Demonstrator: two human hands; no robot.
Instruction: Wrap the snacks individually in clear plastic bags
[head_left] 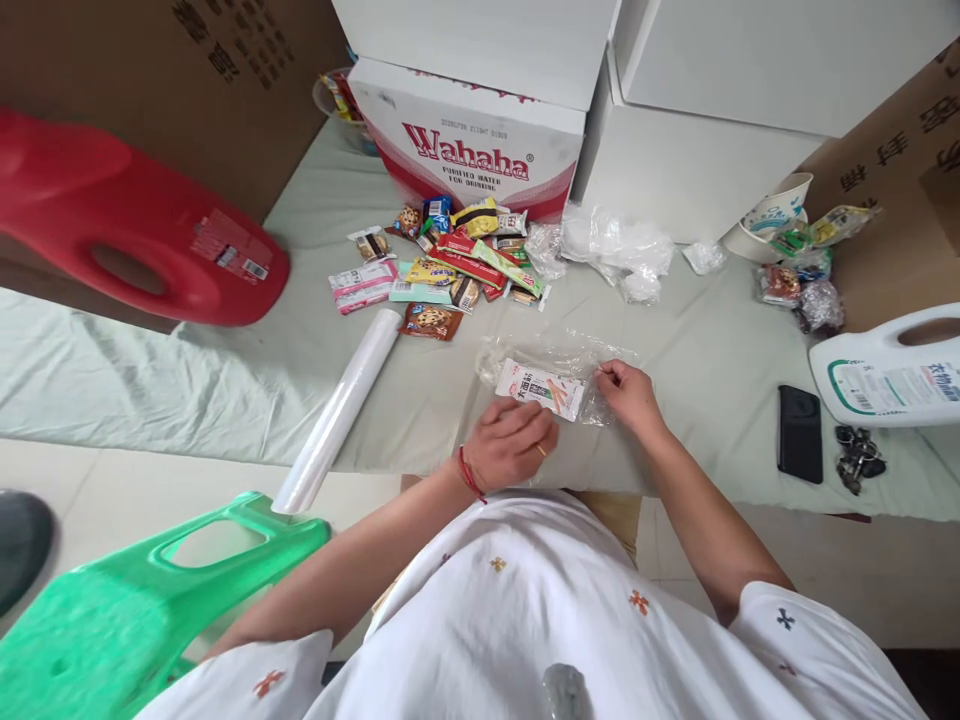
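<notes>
A white snack packet with orange print lies inside a clear plastic bag on the pale green tablecloth, near the front edge. My left hand is curled with its fingers pressed on the near side of the bag beside the packet. My right hand pinches the bag's right end with closed fingers. A pile of several small snack packets lies farther back, left of centre.
A roll of clear film overhangs the front edge. Behind stand a Wahaha carton and white boxes. Loose clear bags, paper cup, black phone, keys, white jug, red jug, green stool.
</notes>
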